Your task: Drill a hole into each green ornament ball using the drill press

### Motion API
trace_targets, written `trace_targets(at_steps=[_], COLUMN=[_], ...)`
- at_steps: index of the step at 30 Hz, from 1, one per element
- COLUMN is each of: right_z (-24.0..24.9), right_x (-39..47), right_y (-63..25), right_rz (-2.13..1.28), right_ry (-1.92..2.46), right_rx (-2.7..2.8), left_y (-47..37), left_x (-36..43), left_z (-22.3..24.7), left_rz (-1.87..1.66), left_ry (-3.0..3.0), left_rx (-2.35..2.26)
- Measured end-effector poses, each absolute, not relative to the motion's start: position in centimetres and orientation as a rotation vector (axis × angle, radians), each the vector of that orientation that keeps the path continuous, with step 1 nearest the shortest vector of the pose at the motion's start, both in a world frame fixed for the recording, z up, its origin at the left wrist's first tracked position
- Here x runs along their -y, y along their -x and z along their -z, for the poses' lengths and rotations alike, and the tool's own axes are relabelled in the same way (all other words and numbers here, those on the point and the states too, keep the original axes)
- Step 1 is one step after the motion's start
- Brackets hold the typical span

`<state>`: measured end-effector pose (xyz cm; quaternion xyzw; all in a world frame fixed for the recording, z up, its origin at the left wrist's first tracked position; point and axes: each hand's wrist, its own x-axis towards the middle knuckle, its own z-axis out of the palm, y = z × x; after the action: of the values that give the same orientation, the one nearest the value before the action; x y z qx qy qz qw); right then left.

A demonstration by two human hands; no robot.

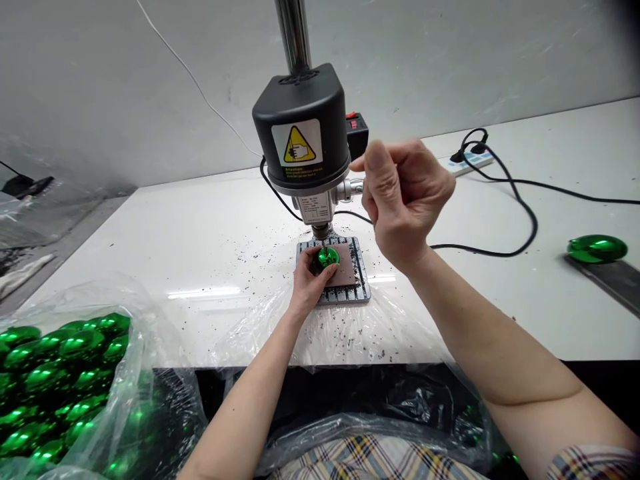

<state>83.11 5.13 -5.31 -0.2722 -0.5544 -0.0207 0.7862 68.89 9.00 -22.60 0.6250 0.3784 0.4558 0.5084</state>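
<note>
A small bench drill press (300,133) stands before me, its black motor housing bearing a yellow warning label. Under its chuck, my left hand (311,280) grips a shiny green ball ornament (330,256) on a brown board (345,273) over the slotted metal base (364,287). The drill bit (324,245) comes down onto the top of the ball; whether it has gone in I cannot tell. To the right of the motor housing, my right hand (407,200) is closed in a fist at the feed lever, whose metal hub (353,189) shows beside it; the grip itself is hidden.
Several green balls (55,373) fill a clear plastic bag at the left. Another green ornament (597,248) rests by a dark flat bar (610,283) at the right. A black cable (530,233) loops to a power strip (467,162). Dark shavings lie around the base.
</note>
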Motion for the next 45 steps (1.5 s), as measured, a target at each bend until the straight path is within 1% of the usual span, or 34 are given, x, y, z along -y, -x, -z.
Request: trace_targets(at_steps=[8, 14, 21, 26, 29, 32, 35, 37, 39, 40, 43, 45], right_z=[7.2, 9.0, 9.5, 10.3, 8.5, 5.2, 2.3, 1.3, 1.0, 0.9, 0.9, 0.9], right_x=[-5.0, -5.2, -5.0, -4.8, -5.2, -6.7, -8.7, -9.6, -9.9, -9.7, -9.0, -8.7], right_y=[-83.4, -83.9, -84.2, -84.1, -83.6, -83.5, -84.0, -84.3, -84.5, -84.5, -84.3, -84.3], right_rz=[0.173, 0.342, 0.427, 0.402, 0.296, 0.109, -0.063, -0.152, -0.196, -0.207, -0.226, -0.197], right_ry=[0.491, 0.386, 0.364, 0.34, 0.373, 0.524, 0.67, 0.706, 0.683, 0.656, 0.554, 0.522], right_rx=[1.254, 1.327, 1.37, 1.454, 1.326, 1.159, 1.122, 1.109, 1.091, 1.093, 1.103, 1.095], left_y=[-68.8, -68.8, -68.8, -68.7, -68.8, -69.1, -68.7, -67.6, -66.1, -65.3, -62.6, -60.4], left_x=[-9.1, -9.0, -8.9, -9.0, -9.2, -9.0, -7.2, -4.6, -1.1, 0.8, 5.4, 6.2], left_z=[22.6, 22.3, 22.2, 22.5, 22.5, 21.9, 20.8, 20.2, 20.3, 20.6, 21.8, 22.0], left_rz=[-1.102, -1.1, -1.101, -1.108, -1.097, -1.104, -1.213, -1.326, -1.367, -1.317, -1.003, -0.952], left_ry=[-1.508, -1.515, -1.508, -1.514, -1.502, -1.476, -1.474, -1.578, -1.847, -2.036, -2.558, -2.756], left_rx=[-0.877, -0.856, -0.855, -0.85, -0.88, -0.912, -1.053, -1.18, -1.141, -1.025, -0.644, -0.56])
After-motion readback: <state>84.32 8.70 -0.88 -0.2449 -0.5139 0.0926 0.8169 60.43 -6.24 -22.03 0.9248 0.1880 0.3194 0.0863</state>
